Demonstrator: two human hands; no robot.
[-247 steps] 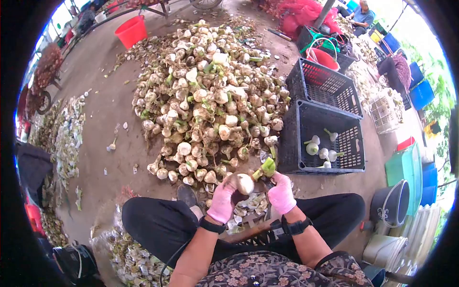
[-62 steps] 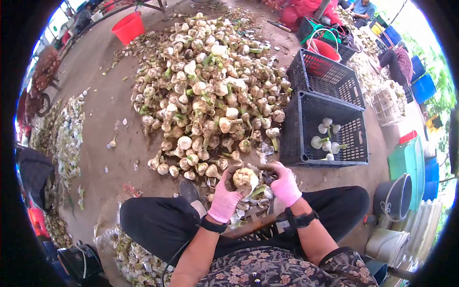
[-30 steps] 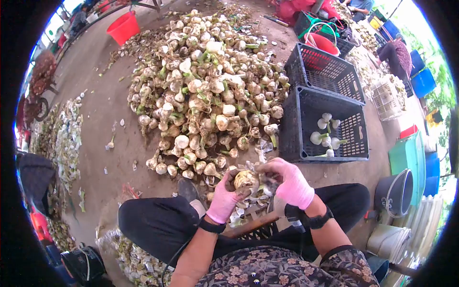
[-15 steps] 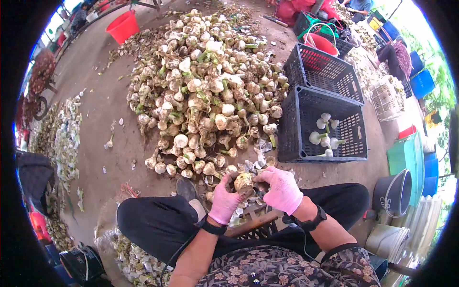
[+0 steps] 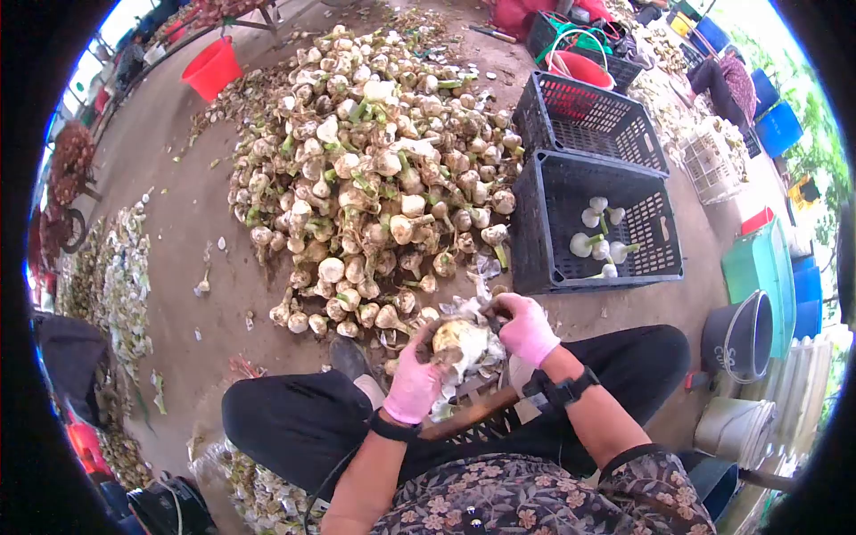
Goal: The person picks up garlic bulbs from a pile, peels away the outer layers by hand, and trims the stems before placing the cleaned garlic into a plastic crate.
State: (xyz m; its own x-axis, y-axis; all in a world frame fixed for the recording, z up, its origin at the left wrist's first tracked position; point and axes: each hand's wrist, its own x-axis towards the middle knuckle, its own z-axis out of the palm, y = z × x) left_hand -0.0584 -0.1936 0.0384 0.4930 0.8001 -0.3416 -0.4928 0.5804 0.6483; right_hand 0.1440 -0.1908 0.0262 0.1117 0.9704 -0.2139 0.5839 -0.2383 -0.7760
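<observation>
My left hand [image 5: 414,385], in a pink glove with dirty fingertips, is closed around a garlic bulb [image 5: 456,339] above my lap. Loose whitish skin [image 5: 474,361] hangs off the bulb's right side. My right hand [image 5: 528,333], gloved the same way, is pinched at the upper right of the bulb, on the loosened garlic skin; its fingertips are partly hidden. Just beyond my hands lies a large heap of untrimmed garlic [image 5: 357,196] with dirt, roots and stems. Several cleaned white bulbs [image 5: 599,241] rest in the near black crate [image 5: 544,290].
Behind the near crate stands a second black crate [image 5: 615,165], then a red bucket [image 5: 584,69]. Another red bucket [image 5: 212,69] is at far left. A dark bucket [image 5: 733,334] and a green tub [image 5: 762,276] stand at right. Another person [image 5: 729,89] sits at far right.
The garlic skin has come away in a wide white flap on the right of the bulb. My right hand has shifted slightly upward, and the view has tilted a little.
</observation>
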